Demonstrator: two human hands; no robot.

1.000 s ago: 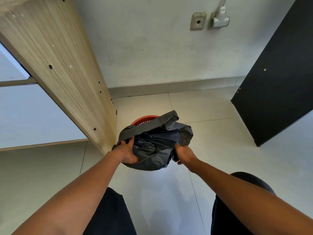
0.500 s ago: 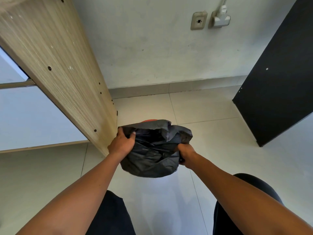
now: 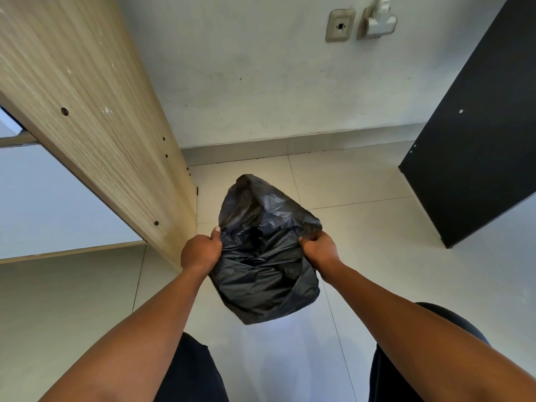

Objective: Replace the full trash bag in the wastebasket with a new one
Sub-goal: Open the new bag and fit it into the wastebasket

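A black plastic trash bag [image 3: 261,256] hangs in front of me above the tiled floor, crumpled, with its mouth spread upward and away from me. My left hand [image 3: 201,250] grips the bag's left edge. My right hand [image 3: 319,248] grips its right edge. Both hands are level with each other, about a bag's width apart. The red wastebasket seen earlier is hidden behind the bag.
A wooden cabinet side panel [image 3: 95,117] stands close on the left, almost touching my left hand. A black panel [image 3: 475,146] leans at the right. The white wall holds a socket [image 3: 340,24] and a plug [image 3: 380,21]. My knees [image 3: 191,372] are below.
The bag has been pulled open wider and its far edge has risen. It now covers the red wastebasket rim that showed behind it one second ago. Both hands kept their grip.
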